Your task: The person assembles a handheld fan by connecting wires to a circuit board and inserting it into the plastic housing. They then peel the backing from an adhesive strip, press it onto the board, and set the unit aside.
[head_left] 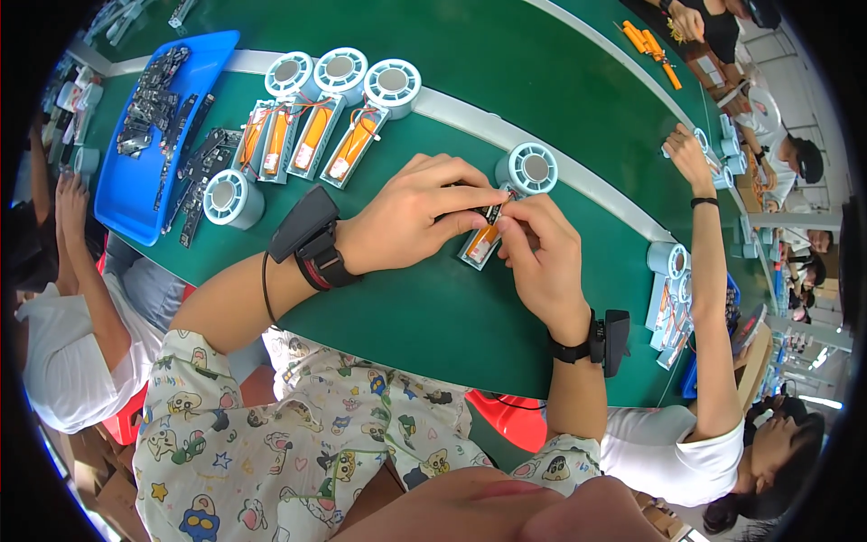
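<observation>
A pale blue handheld fan (527,169) lies in front of me, its round head pointing away and its open handle toward me. Inside the handle sits an orange battery (484,240). A small black circuit board (492,214) is over the upper part of the handle, near the fan head. My left hand (406,217) reaches in from the left, its thumb and fingers closed on the board. From the other side, my right hand (549,251) pinches at the board's right edge, against the handle. The fingertips partly cover the board and any wires there.
Several similar fans (341,70) with orange batteries stand in a row at the back left. One more fan (233,199) is beside loose black boards (194,194) and a blue tray (113,206). A co-worker's arm (709,298) stretches across the green table (406,312) at right.
</observation>
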Demonstrator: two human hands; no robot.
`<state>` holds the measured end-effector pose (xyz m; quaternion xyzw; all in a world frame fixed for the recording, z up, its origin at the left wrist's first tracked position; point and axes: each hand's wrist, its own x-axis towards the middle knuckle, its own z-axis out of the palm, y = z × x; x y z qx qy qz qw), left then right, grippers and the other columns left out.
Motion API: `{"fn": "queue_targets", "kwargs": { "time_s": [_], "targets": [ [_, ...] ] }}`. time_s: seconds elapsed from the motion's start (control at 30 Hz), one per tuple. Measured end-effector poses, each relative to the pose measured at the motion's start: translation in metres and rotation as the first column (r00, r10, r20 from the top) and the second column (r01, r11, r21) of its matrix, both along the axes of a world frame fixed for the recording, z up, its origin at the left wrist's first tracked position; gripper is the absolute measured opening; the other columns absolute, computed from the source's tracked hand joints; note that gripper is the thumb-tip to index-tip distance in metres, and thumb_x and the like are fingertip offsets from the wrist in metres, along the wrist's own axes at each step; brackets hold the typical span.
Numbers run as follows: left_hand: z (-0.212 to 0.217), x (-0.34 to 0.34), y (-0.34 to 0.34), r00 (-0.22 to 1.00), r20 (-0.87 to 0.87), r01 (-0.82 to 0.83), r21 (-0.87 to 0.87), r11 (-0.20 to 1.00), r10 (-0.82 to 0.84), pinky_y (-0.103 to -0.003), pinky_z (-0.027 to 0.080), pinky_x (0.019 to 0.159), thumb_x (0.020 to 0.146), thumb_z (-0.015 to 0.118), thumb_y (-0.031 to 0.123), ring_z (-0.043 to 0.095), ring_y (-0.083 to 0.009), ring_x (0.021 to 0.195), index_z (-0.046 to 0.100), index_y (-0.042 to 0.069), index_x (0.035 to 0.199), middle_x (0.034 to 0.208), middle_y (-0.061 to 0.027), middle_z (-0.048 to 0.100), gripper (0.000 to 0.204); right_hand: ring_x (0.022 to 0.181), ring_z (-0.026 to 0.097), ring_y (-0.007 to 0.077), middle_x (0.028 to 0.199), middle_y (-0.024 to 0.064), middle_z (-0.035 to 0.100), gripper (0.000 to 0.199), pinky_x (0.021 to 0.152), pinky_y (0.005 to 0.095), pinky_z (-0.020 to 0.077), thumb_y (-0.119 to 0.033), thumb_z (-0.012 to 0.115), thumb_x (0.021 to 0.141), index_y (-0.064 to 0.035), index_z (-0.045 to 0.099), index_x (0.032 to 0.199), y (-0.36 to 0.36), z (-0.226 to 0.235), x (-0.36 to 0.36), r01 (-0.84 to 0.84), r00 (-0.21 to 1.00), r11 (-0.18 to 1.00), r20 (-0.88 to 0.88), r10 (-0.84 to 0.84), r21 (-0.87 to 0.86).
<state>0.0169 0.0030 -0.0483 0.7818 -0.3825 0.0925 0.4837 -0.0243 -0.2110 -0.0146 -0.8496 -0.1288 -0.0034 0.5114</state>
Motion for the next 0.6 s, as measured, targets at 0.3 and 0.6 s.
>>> {"fn": "queue_targets", "kwargs": {
  "time_s": [0.3,0.6],
  "targets": [
    [0.0,-0.002,0.001,0.999,-0.039,-0.014,-0.019,1.0,0.014,-0.036,0.047,0.09,0.084,0.079,0.008,0.063,-0.0244,0.097,0.073,0.011,0.125,0.111,-0.0055,0.066,0.041,0.07,0.063,0.0115,0.096,0.0057,0.061,0.009,0.058,0.0247,0.0512,0.003,0.065,0.096,0.0028,0.067,0.105,0.004,-0.005,-0.002,0.02,0.971,0.985,0.237,0.022,-0.171],
    [0.006,-0.011,-0.001,0.986,0.138,-0.102,0.052,0.993,0.094,-0.035,0.045,0.082,0.082,0.079,0.007,0.062,-0.0224,0.093,0.073,0.009,0.121,0.105,-0.0045,0.064,0.039,0.073,0.063,0.0087,0.092,0.0046,0.062,0.011,0.06,0.0218,0.0499,0.002,0.068,0.094,0.0045,0.068,0.104,0.002,-0.008,-0.006,0.07,0.987,0.98,-0.157,-0.041,0.186]
  ]
}}
